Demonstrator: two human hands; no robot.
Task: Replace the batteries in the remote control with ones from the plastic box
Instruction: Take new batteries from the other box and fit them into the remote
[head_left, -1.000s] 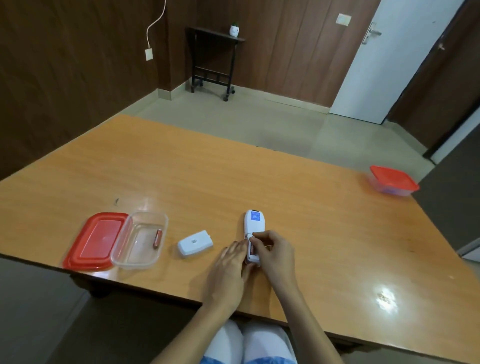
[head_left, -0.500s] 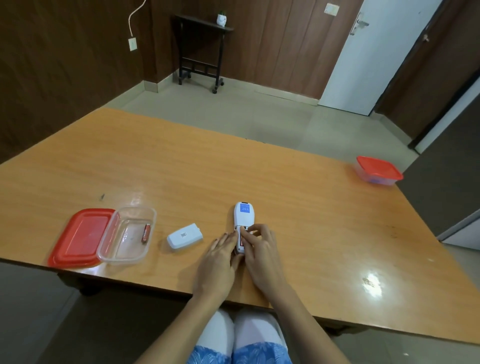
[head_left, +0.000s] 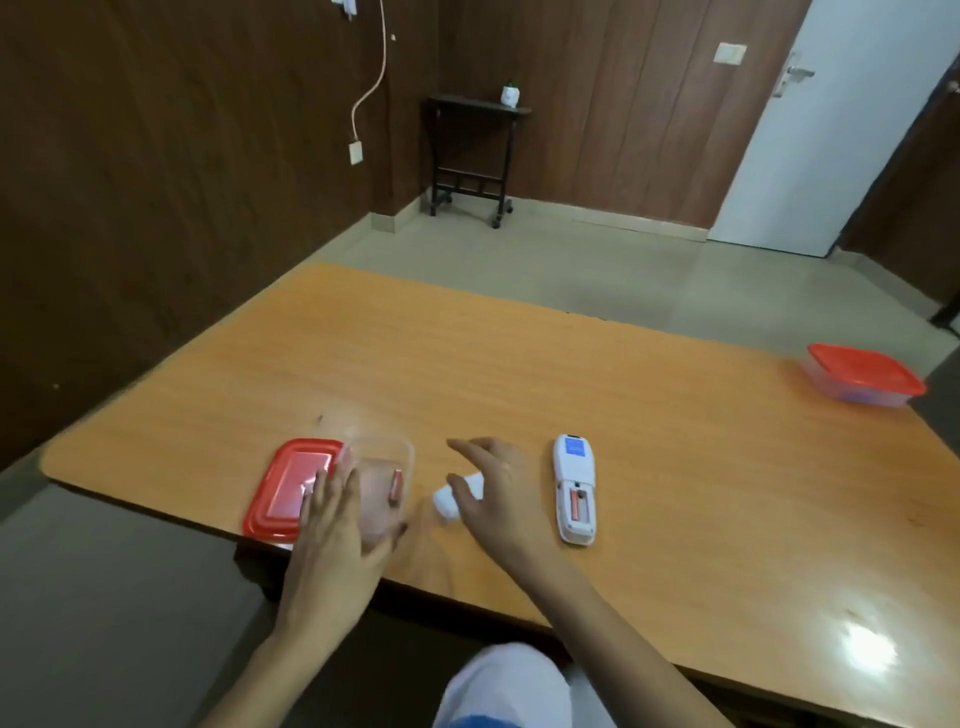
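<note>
The white remote control (head_left: 574, 488) lies face down near the table's front edge, its battery bay uncovered with one red battery (head_left: 575, 506) inside. Its white battery cover (head_left: 451, 498) lies to the left, partly behind my right hand (head_left: 493, 499), which hovers open above it with fingers spread. The clear plastic box (head_left: 382, 488) stands further left with one red battery (head_left: 396, 486) in it. My left hand (head_left: 337, 525) rests on the box's near side, thumb at its front right corner. The box's red lid (head_left: 288, 488) lies beside it.
A second clear box with a red lid (head_left: 865, 374) stands at the table's far right corner. The wooden table (head_left: 519, 374) ends just before my knees. A dark side table (head_left: 475, 156) and a white door stand across the room.
Both hands have left the remote and moved left: the left onto the plastic box, the right over the battery cover. The remote now lies alone with one battery in its bay.
</note>
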